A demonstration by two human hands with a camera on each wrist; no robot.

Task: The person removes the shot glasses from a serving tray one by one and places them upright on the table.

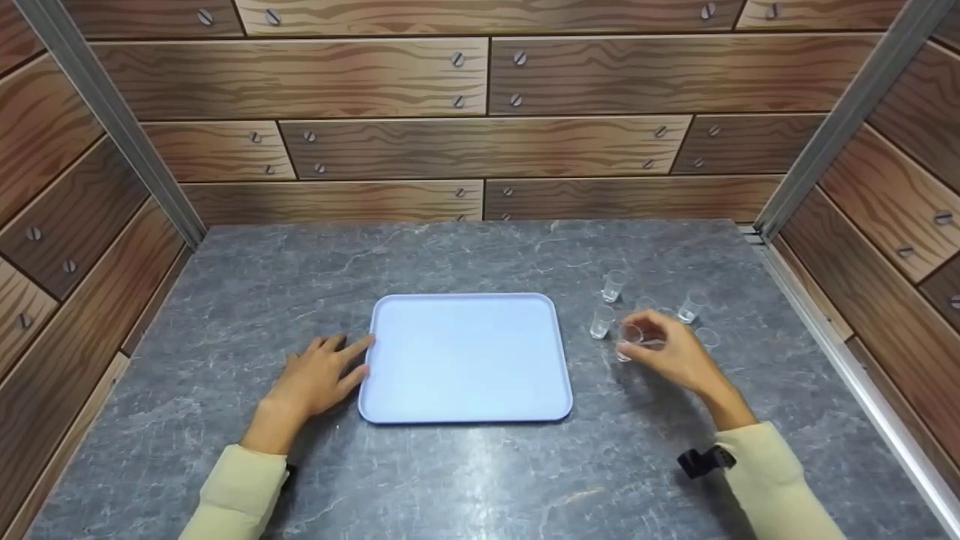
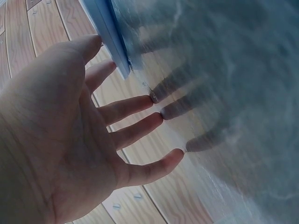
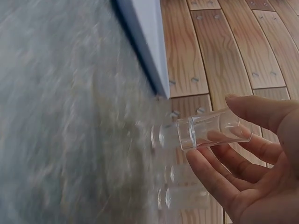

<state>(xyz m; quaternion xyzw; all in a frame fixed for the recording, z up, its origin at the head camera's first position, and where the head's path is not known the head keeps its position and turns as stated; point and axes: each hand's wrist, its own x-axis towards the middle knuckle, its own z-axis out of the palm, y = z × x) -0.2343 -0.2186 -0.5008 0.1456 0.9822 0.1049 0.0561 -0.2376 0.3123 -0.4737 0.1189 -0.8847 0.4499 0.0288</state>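
My right hand (image 1: 671, 352) pinches a small clear shot glass (image 3: 215, 130) between thumb and fingers, to the right of the tray. The glass is upright; whether its base touches the table I cannot tell. Close around that hand stand several more clear shot glasses, among them a front left glass (image 1: 601, 322), a back glass (image 1: 613, 286) and a right-hand glass (image 1: 690, 307). Some are partly hidden behind my fingers. A light blue rectangular tray (image 1: 465, 360) lies flat with nothing on it. My left hand (image 1: 315, 379), fingers spread, touches its left rim with thumb and index finger.
The grey marbled table (image 1: 480, 480) carries the tray and glasses. Wood-patterned panels (image 1: 390, 75) rise at the back and both sides. A metal rail (image 1: 847, 375) runs along the table's right edge.
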